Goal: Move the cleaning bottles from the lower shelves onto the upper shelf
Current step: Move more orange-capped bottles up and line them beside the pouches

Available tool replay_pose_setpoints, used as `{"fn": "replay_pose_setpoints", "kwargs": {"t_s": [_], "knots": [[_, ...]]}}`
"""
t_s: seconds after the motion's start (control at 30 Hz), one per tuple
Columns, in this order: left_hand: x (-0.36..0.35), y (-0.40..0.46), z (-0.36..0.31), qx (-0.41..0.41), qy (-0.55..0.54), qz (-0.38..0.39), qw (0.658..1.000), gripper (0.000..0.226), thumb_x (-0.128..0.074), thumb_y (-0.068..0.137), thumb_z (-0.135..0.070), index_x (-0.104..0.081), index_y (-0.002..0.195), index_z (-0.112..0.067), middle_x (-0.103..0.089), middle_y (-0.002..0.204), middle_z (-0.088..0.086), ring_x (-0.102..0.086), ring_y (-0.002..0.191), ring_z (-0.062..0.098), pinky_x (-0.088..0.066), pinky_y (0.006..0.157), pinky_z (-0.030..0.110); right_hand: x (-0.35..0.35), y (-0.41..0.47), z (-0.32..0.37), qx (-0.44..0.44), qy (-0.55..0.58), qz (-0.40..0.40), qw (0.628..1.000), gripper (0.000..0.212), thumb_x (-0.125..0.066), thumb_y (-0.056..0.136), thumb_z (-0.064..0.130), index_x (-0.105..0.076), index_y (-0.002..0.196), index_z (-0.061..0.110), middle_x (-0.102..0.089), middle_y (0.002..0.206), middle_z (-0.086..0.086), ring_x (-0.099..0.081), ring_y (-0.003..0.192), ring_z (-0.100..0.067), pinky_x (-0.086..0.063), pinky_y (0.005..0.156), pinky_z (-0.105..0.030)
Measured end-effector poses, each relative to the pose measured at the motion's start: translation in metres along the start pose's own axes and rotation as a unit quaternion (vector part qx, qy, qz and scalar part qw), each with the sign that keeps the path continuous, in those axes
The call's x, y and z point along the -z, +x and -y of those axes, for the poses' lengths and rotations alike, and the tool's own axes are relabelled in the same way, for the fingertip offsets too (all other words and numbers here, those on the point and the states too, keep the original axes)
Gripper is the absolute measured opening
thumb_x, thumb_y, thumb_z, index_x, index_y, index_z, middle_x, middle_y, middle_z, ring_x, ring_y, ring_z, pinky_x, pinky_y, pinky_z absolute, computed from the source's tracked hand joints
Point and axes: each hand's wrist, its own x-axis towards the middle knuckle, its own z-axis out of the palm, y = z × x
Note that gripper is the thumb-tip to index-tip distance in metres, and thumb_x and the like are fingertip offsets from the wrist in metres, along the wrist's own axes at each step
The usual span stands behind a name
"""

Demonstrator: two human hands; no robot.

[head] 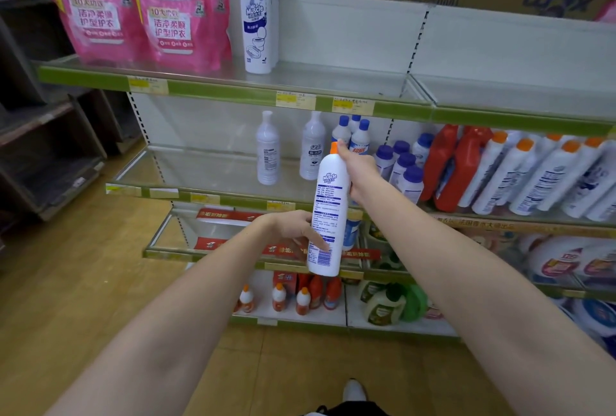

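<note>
A tall white Mr Muscle bottle (328, 212) with an orange cap is held upright in front of the shelves, its back label facing me. My right hand (358, 170) grips its upper part from behind, one finger up by the cap. My left hand (296, 225) holds its lower part, thumb across the label. On the upper shelf (333, 82) stands another white Mr Muscle bottle (258, 12). More white bottles with orange caps (533, 175) lean in a row on the middle shelf at the right.
Pink detergent pouches (133, 5) fill the upper shelf's left end. The middle shelf holds two pale bottles (290, 149), blue-capped bottles (400, 162) and red jugs (456, 165). Lower shelves carry small orange-red bottles (290, 295) and green jugs (396, 302). Dark shelving (50, 155) stands left.
</note>
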Motion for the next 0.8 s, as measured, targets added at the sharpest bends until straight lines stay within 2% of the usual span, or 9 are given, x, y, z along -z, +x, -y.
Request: {"fn": "replay_pose_setpoints", "kwargs": {"t_s": [0.13, 0.23, 0.33, 0.4, 0.47, 0.57, 0.67, 0.73, 0.8], "knots": [[-0.015, 0.004, -0.006, -0.023, -0.037, -0.051, 0.998, 0.058, -0.079, 0.084, -0.035, -0.046, 0.131, -0.029, -0.063, 0.122, -0.005, -0.061, 0.111, 0.019, -0.05, 0.101, 0.045, -0.007, 0.002, 0.007, 0.017, -0.062, -0.082, 0.995, 0.037, -0.064, 0.094, 0.047, -0.042, 0.108, 0.021, -0.056, 0.09, 0.0, -0.06, 0.092, -0.024, -0.053, 0.09, -0.039], [-0.026, 0.008, -0.01, -0.056, -0.059, -0.114, 0.99, 0.053, -0.083, 0.08, -0.024, -0.049, 0.12, -0.023, -0.061, 0.107, -0.003, -0.06, 0.095, 0.014, -0.05, 0.08, 0.032, -0.014, 0.001, 0.019, 0.029, -0.102, -0.076, 0.991, 0.046, -0.066, 0.09, 0.051, -0.046, 0.113, 0.016, -0.062, 0.105, -0.004, -0.062, 0.098, -0.028, -0.054, 0.094, -0.044], [-0.02, 0.005, -0.008, -0.044, -0.066, -0.124, 0.989, 0.042, -0.082, 0.074, -0.016, -0.056, 0.107, -0.013, -0.064, 0.099, 0.008, -0.064, 0.087, 0.022, -0.056, 0.072, 0.034, -0.018, 0.008, 0.022, 0.001, -0.103, -0.03, 0.994, 0.06, -0.072, 0.078, 0.053, -0.052, 0.121, 0.016, -0.068, 0.113, -0.009, -0.067, 0.097, -0.03, -0.058, 0.084, -0.047], [-0.013, 0.0, -0.004, -0.036, -0.119, -0.109, 0.986, 0.055, -0.082, 0.065, -0.014, -0.058, 0.114, -0.004, -0.067, 0.109, 0.023, -0.068, 0.095, 0.031, -0.06, 0.086, 0.049, -0.02, 0.005, 0.025, -0.015, -0.095, 0.019, 0.995, 0.055, -0.075, 0.082, 0.046, -0.053, 0.121, 0.013, -0.068, 0.113, -0.011, -0.069, 0.092, -0.029, -0.061, 0.073, -0.043], [-0.006, -0.005, 0.001, -0.038, -0.184, -0.082, 0.979, 0.068, -0.081, 0.06, -0.01, -0.056, 0.121, 0.003, -0.063, 0.123, 0.031, -0.067, 0.108, 0.039, -0.052, 0.097, 0.059, -0.019, 0.002, 0.027, -0.006, -0.118, 0.061, 0.991, 0.054, -0.075, 0.087, 0.041, -0.055, 0.124, 0.008, -0.069, 0.113, -0.012, -0.071, 0.095, -0.029, -0.062, 0.08, -0.045], [-0.001, -0.01, 0.003, -0.061, -0.272, -0.044, 0.959, 0.06, -0.068, 0.062, -0.004, -0.056, 0.12, 0.001, -0.057, 0.134, 0.031, -0.058, 0.124, 0.045, -0.05, 0.103, 0.055, -0.016, -0.003, 0.028, 0.0, -0.142, 0.13, 0.981, 0.049, -0.07, 0.093, 0.038, -0.059, 0.126, 0.005, -0.071, 0.107, -0.009, -0.071, 0.096, -0.025, -0.06, 0.089, -0.041], [0.004, -0.012, 0.004, -0.096, -0.348, 0.007, 0.932, 0.058, -0.051, 0.061, 0.0, -0.055, 0.118, 0.004, -0.056, 0.134, 0.035, -0.058, 0.122, 0.048, -0.05, 0.101, 0.053, -0.02, -0.006, 0.019, -0.014, -0.14, 0.186, 0.972, 0.038, -0.066, 0.096, 0.036, -0.06, 0.121, 0.008, -0.072, 0.111, -0.01, -0.07, 0.103, -0.026, -0.058, 0.091, -0.042], [0.006, -0.014, 0.005, -0.099, -0.362, 0.019, 0.927, 0.058, -0.051, 0.062, 0.0, -0.054, 0.12, 0.004, -0.053, 0.136, 0.036, -0.057, 0.123, 0.047, -0.049, 0.102, 0.054, -0.026, -0.008, 0.015, -0.003, -0.129, 0.184, 0.974, 0.035, -0.07, 0.093, 0.034, -0.062, 0.115, 0.008, -0.073, 0.109, -0.01, -0.071, 0.102, -0.025, -0.057, 0.094, -0.045], [0.009, -0.014, 0.008, -0.093, -0.355, 0.01, 0.93, 0.06, -0.058, 0.064, 0.001, -0.054, 0.124, 0.0, -0.054, 0.138, 0.032, -0.056, 0.125, 0.047, -0.046, 0.106, 0.058, -0.031, -0.009, 0.017, 0.014, -0.132, 0.16, 0.978, 0.043, -0.079, 0.086, 0.031, -0.062, 0.114, 0.004, -0.075, 0.105, -0.01, -0.073, 0.096, -0.025, -0.06, 0.087, -0.043]]}}
